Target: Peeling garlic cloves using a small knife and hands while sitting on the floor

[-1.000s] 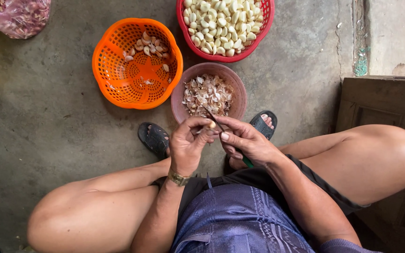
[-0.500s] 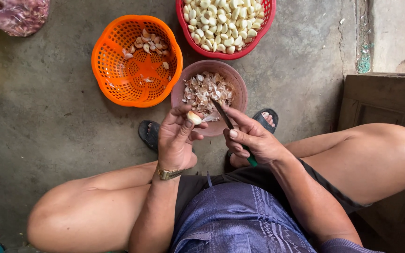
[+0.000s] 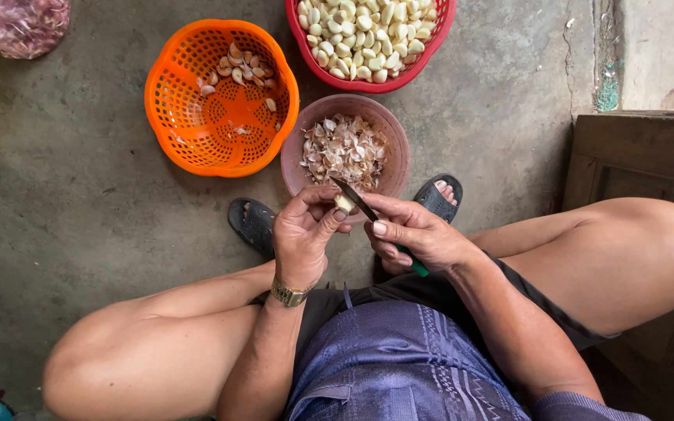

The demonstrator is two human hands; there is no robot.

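My left hand (image 3: 303, 234) pinches a garlic clove (image 3: 344, 203) between thumb and fingers, just over the near rim of a brown bowl (image 3: 396, 145) full of papery garlic skins. My right hand (image 3: 417, 234) grips a small knife (image 3: 356, 200) with a green handle; its dark blade rests against the clove. A gold watch sits on my left wrist. Both hands hover above my feet in black sandals.
An orange plastic basket (image 3: 177, 117) holding a few unpeeled cloves stands to the left of the bowl. A red basket (image 3: 368, 83) of peeled cloves sits at the top. A pink bag (image 3: 17, 27) lies top left, a wooden board (image 3: 641, 164) on the right.
My left hand has come back toward my body with the clove, and the knife blade now meets it; earlier the hands shifted over the bowl.
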